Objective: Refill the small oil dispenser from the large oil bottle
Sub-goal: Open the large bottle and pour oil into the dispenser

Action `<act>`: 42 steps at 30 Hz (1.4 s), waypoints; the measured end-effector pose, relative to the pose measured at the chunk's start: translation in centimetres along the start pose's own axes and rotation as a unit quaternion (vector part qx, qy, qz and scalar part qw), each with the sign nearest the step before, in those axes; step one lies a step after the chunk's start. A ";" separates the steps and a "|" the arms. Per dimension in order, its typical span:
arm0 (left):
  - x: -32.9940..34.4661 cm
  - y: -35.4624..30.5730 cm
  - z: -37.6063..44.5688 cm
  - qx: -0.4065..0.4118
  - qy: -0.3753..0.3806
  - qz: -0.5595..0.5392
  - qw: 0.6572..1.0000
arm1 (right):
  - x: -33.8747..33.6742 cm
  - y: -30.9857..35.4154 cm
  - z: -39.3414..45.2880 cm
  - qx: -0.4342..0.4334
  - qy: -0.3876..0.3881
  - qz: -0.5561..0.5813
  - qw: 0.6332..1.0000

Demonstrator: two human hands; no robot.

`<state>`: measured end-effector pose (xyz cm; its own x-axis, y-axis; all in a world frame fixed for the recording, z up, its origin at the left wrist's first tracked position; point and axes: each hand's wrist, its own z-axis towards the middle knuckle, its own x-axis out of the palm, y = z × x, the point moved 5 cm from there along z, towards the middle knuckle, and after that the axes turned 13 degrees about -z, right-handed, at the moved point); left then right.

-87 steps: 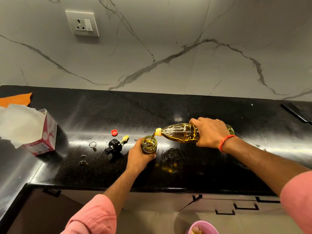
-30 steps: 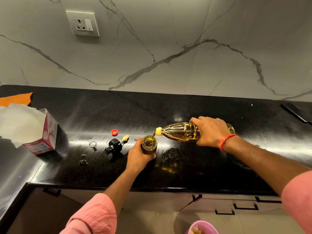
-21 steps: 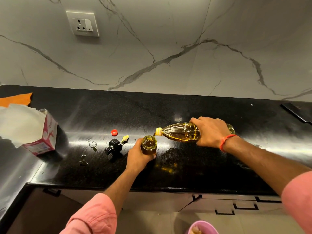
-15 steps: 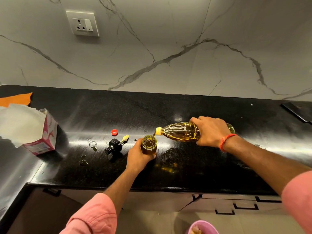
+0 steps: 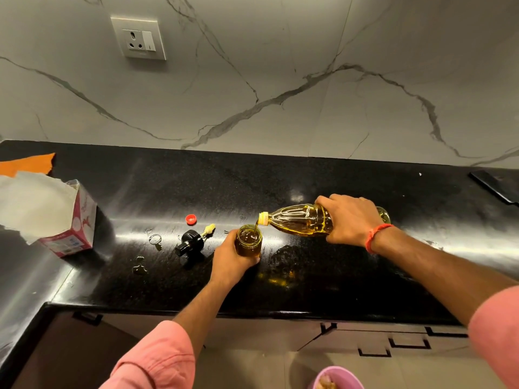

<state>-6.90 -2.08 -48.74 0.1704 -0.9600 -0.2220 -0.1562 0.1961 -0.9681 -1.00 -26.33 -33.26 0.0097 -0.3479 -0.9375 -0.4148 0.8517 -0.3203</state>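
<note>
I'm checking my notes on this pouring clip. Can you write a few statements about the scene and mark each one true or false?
1. The right hand holds the large clear plastic oil bottle tipped on its side, its yellow neck over the small glass dispenser jar. True.
2. The left hand lies flat on the black stone counter, away from the jar. False: it grips the jar.
3. The small red bottle cap is screwed onto the bottle. False: it lies on the counter, left of the jar.
4. The black dispenser top lies on the counter, off the jar. True.
5. The pink and white carton stands right of the bottle. False: it is at the far left.
</note>
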 end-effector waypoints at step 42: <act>-2.9 -2.6 1.6 -0.040 0.114 0.114 0.986 | 6.7 2.6 3.0 0.118 -0.090 0.488 0.860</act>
<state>-5.45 0.51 -45.79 -0.0998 -0.9148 -0.3913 -0.2433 0.4037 -0.8819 0.72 -25.22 -40.79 -0.0894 0.6260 -0.7747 -0.1089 0.7670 0.6324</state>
